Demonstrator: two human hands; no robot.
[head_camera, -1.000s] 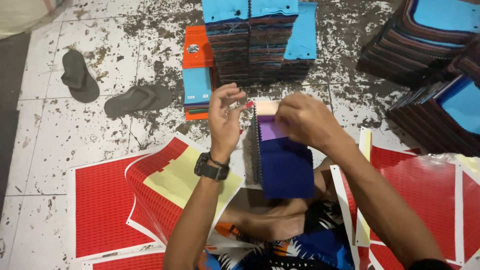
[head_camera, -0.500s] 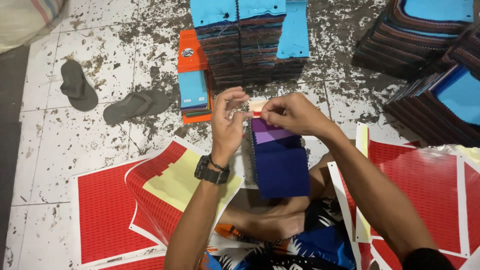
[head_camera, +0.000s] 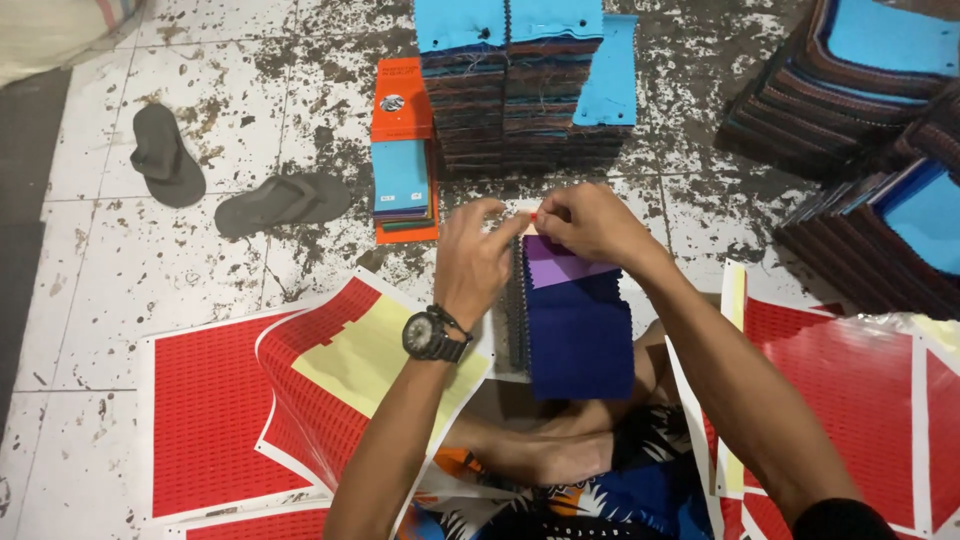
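Dark-blue and purple fabric swatches, stacked as a sample bundle (head_camera: 575, 325) over the lap, are pinched at the top edge by both hands, left hand (head_camera: 472, 262) and right hand (head_camera: 590, 222) grasping it, so alignment seems underway and a steady grip is called for.

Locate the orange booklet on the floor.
In the head view, the orange booklet lies upper centre-left, beside the fabric swatch stack, right of the dark sandals.
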